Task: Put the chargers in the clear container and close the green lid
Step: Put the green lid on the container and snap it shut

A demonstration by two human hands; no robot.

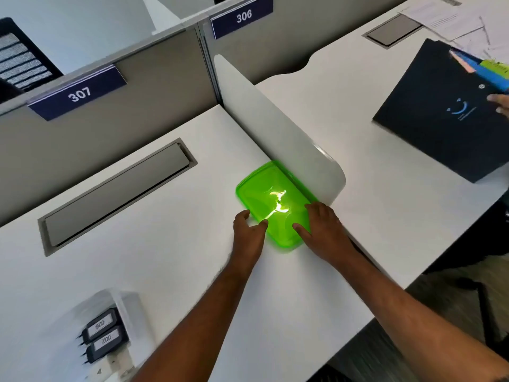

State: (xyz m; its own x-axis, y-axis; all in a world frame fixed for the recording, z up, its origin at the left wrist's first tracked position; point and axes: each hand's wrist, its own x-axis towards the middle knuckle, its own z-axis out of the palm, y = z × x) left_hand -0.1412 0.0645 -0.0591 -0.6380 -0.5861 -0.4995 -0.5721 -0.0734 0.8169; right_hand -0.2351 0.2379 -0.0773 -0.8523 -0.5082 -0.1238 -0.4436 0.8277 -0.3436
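The green lid lies flat on the white desk, against the low white divider. My left hand clasps the lid's near left edge, thumb on top. My right hand holds the near right edge, thumb resting on the lid and fingers along the divider side. The clear container stands at the lower left near the desk's front edge. Inside it lie two black chargers with white labels, side by side. The container is uncovered and blurred.
A grey cable hatch is set into the desk behind the container. Grey partition panels with plates 307 and 306 close off the back. On the neighbouring desk lie a black box, papers and another person's hand.
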